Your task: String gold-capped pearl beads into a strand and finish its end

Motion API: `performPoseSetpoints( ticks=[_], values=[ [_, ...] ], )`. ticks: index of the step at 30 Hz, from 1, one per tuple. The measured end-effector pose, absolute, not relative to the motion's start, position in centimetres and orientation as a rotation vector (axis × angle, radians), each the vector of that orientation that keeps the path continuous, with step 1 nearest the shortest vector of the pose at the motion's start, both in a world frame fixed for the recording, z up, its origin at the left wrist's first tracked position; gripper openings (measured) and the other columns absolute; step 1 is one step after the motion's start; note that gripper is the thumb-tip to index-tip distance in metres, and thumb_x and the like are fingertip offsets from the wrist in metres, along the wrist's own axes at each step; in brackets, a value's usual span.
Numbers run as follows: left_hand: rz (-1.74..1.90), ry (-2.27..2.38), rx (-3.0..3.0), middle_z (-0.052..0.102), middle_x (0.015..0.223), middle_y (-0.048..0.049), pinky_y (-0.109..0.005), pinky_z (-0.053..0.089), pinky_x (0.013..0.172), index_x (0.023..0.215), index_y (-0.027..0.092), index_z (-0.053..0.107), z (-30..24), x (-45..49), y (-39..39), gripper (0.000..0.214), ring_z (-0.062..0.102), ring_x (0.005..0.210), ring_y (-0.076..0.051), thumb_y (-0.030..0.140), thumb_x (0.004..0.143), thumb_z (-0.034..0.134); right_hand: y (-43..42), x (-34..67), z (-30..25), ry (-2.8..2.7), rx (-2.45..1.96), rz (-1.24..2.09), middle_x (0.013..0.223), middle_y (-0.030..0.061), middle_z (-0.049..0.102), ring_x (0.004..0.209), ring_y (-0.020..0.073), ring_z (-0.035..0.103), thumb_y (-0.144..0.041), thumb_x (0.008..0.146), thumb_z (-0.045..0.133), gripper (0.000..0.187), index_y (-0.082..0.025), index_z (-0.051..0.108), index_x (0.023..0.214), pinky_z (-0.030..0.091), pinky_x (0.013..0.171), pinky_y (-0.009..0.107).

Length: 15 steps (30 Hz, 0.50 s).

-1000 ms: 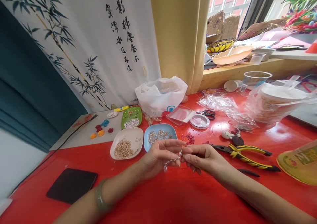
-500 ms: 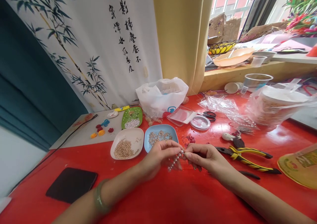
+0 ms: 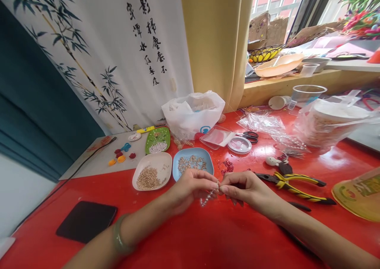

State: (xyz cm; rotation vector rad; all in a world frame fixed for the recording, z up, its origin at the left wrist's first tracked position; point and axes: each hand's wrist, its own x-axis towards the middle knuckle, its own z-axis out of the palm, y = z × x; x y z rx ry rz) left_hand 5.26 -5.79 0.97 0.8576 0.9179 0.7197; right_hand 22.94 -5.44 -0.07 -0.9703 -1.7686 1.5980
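Note:
Over the red table, my left hand [image 3: 191, 187] pinches a short string of silvery beads [image 3: 205, 200], which dangles below the fingers. My right hand [image 3: 245, 187] meets it fingertip to fingertip, closed on the upper end of the same string. The exact end between the fingertips is too small to make out. Just behind the hands stands a blue dish [image 3: 209, 156] with shiny beads. To its left is a pale pink dish [image 3: 135, 178] holding many small gold beads. Yellow-and-black pliers [image 3: 299, 186] lie to the right of my right hand.
A green tray [image 3: 166, 138] with white beads, a white plastic bag [image 3: 190, 112], scissors [image 3: 251, 136] and a round clear case [image 3: 240, 145] stand at the back. A black phone-like slab [image 3: 86, 221] lies left. On the right are a yellow package [image 3: 358, 193] and a bagged tub [image 3: 329, 122].
The fingertips stay together, while the bead string has shifted slightly and hangs a little differently beneath my left hand. The camera view has moved very slightly.

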Motion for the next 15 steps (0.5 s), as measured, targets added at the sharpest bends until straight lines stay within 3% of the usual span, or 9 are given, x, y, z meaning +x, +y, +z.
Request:
performPoseSetpoints(
  ticks=[5,15],
  values=[
    [0.67,0.893,0.828,0.059,0.052,-0.0016,-0.021,0.035,0.047,0.062,0.01,0.062,1.21,5.46,-5.83,0.013,0.05,0.046,-0.008,0.017,0.053,0.068,-5.5,23.11,-0.06,-1.815,-0.918,1.614,0.057,-0.0007,0.049,0.048,0.0063,0.042,-0.042,0.074,0.056,0.032,-0.012,0.06,0.067,0.031,0.043,0.019],
    [0.632,0.928,1.02,0.057,0.051,0.0002,-0.021,0.035,0.047,0.062,0.011,0.062,1.05,5.24,-5.48,0.008,0.048,0.046,-0.007,0.016,0.055,0.063,-5.33,23.01,0.35,-1.909,-0.9,1.565,0.057,-0.0011,0.049,0.048,0.0067,0.042,-0.042,0.074,0.055,0.031,-0.012,0.059,0.065,0.033,0.044,0.02]
  ],
)
